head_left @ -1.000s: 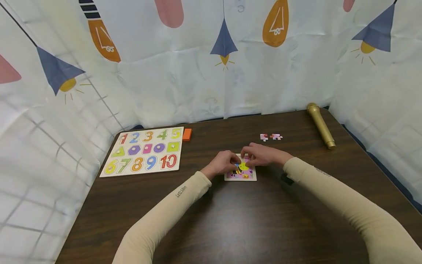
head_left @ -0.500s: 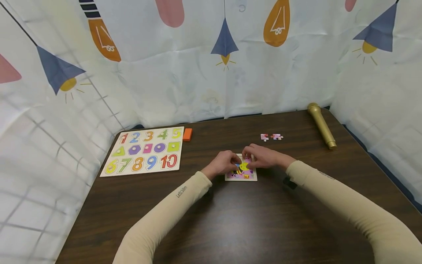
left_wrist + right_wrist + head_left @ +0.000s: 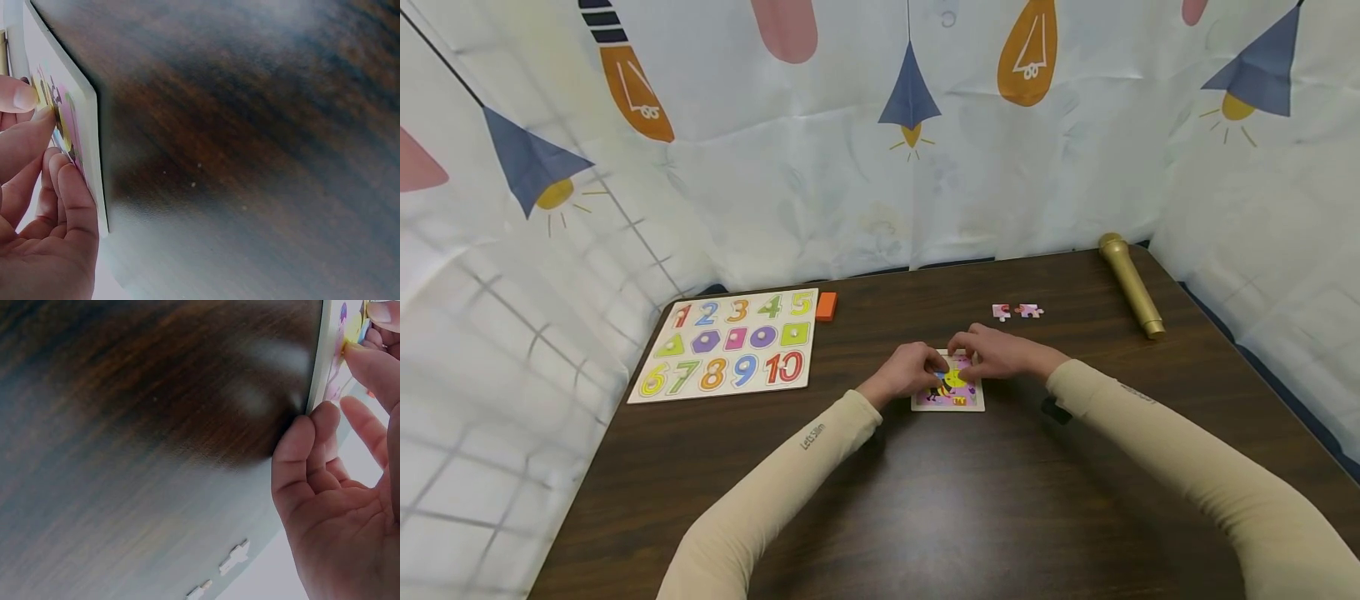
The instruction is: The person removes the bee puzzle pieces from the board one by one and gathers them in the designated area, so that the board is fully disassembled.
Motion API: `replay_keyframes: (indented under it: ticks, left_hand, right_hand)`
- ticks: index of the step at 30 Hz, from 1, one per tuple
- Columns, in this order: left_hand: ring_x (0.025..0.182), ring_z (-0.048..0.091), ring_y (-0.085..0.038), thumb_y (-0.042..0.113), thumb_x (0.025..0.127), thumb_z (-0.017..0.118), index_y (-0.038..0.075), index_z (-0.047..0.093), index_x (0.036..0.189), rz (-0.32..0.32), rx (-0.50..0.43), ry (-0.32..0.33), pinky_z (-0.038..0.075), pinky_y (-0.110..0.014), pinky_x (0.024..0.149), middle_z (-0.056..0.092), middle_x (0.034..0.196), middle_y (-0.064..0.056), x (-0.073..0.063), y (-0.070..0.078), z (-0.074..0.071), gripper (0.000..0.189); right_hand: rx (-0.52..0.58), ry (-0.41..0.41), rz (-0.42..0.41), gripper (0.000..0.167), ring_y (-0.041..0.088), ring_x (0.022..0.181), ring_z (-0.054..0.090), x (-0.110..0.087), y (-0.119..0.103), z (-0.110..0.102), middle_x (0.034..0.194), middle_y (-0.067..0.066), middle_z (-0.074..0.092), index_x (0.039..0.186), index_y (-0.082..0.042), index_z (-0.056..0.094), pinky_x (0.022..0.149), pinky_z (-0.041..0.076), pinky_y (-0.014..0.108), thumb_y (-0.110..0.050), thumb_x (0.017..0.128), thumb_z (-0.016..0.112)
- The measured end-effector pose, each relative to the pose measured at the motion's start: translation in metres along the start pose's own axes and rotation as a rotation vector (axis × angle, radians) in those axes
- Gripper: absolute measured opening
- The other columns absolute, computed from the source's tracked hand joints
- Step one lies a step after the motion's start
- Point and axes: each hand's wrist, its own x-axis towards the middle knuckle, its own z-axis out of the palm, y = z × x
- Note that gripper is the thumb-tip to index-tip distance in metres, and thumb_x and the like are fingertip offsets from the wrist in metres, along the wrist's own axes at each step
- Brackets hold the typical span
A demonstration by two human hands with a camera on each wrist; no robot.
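A small square jigsaw puzzle (image 3: 948,401) with a yellow bee on pink lies flat in a pale tray on the dark table, mid-view. My left hand (image 3: 907,370) is over its left side, bent fingertips and thumb touching the picture. From the right, my right hand (image 3: 996,352) reaches over the upper right corner. Its thumb (image 3: 369,365) rests on the picture, and its outer fingers (image 3: 294,444) meet the table beside the tray. The two thumb tips are close together over the bee. Part of the picture is hidden under the fingers.
Two loose pink jigsaw pieces (image 3: 1002,312) lie behind the right hand. At the left is a number-and-shape board (image 3: 722,344), with an orange block (image 3: 826,306) by its corner. A gold microphone (image 3: 1131,286) lies at the back right, near the printed curtain (image 3: 820,192).
Both hands stay at the puzzle, with only a tiny shift of the right hand and forearm. The puzzle and the loose pieces look the same.
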Motion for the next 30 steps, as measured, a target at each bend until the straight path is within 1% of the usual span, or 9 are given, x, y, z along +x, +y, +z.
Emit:
replay_keyframes:
  ticks: [4, 8, 10, 15, 18, 25, 30]
  left_hand:
    - [0.083, 0.063, -0.011, 0.007, 0.087, 0.072, 0.004, 0.074, 0.107, 0.002, 0.0, -0.002, 0.05, -0.024, 0.076, 0.071, 0.101, -0.006, 0.0, 0.0003, 0.0003, 0.021]
    - [0.082, 0.063, -0.01, 0.007, 0.087, 0.072, 0.005, 0.074, 0.107, 0.008, 0.006, 0.002, 0.05, -0.023, 0.076, 0.071, 0.101, -0.005, 0.0007, -0.0004, -0.0003, 0.021]
    - [0.082, 0.063, -0.01, 0.007, 0.087, 0.072, 0.005, 0.074, 0.107, 0.011, 0.007, 0.005, 0.05, -0.023, 0.076, 0.072, 0.101, -0.005, 0.001, -0.0009, -0.0007, 0.02]
    - [0.083, 0.062, -0.01, 0.006, 0.086, 0.072, 0.005, 0.074, 0.106, 0.012, 0.008, 0.006, 0.05, -0.024, 0.077, 0.072, 0.102, -0.005, 0.0006, -0.0015, -0.0007, 0.02]
    - [0.083, 0.062, -0.01, 0.006, 0.086, 0.072, 0.005, 0.074, 0.106, 0.01, 0.006, 0.005, 0.05, -0.024, 0.077, 0.072, 0.102, -0.005, 0.0006, -0.0008, -0.0006, 0.02]
    - [0.081, 0.061, -0.011, 0.005, 0.086, 0.072, 0.005, 0.074, 0.106, 0.006, -0.008, 0.001, 0.049, -0.024, 0.075, 0.072, 0.101, -0.006, -0.0008, 0.002, -0.0016, 0.02]
    - [0.082, 0.061, -0.011, 0.005, 0.086, 0.072, 0.005, 0.074, 0.105, 0.005, 0.002, 0.007, 0.049, -0.024, 0.076, 0.072, 0.101, -0.005, -0.0014, 0.0016, -0.0016, 0.02]
  right_hand:
    - [-0.008, 0.009, 0.004, 0.034, 0.02, 0.09, 0.051, -0.0004, -0.0004, -0.0001, 0.109, 0.01, 0.05, 0.123, -0.012, 0.057, 0.08, 0.046, 0.037, -0.025, 0.093, 0.066]
    - [-0.002, 0.022, -0.013, 0.026, 0.02, 0.087, 0.05, -0.0007, 0.0005, 0.0006, 0.108, 0.009, 0.049, 0.116, -0.011, 0.059, 0.078, 0.045, 0.036, -0.023, 0.093, 0.066]
    - [0.0, 0.036, -0.023, 0.025, 0.02, 0.086, 0.049, -0.0009, 0.0013, 0.0009, 0.107, 0.009, 0.049, 0.114, -0.01, 0.059, 0.077, 0.045, 0.035, -0.022, 0.093, 0.066]
    - [0.004, 0.073, -0.009, 0.033, 0.019, 0.087, 0.049, -0.0019, 0.0018, 0.0022, 0.107, 0.008, 0.052, 0.117, -0.004, 0.057, 0.079, 0.045, 0.034, -0.021, 0.092, 0.068]
    - [0.013, 0.078, 0.008, 0.034, 0.019, 0.089, 0.05, -0.0023, 0.0017, 0.0028, 0.108, 0.008, 0.053, 0.117, -0.002, 0.057, 0.08, 0.046, 0.034, -0.021, 0.092, 0.068]
    - [0.02, 0.075, 0.028, 0.033, 0.019, 0.092, 0.05, -0.003, 0.001, 0.0033, 0.108, 0.008, 0.053, 0.117, -0.003, 0.058, 0.082, 0.046, 0.035, -0.022, 0.092, 0.068]
    - [0.036, 0.086, 0.004, 0.032, 0.019, 0.087, 0.049, -0.0037, 0.0005, 0.0057, 0.108, 0.008, 0.048, 0.118, -0.006, 0.056, 0.077, 0.045, 0.034, -0.02, 0.092, 0.067]
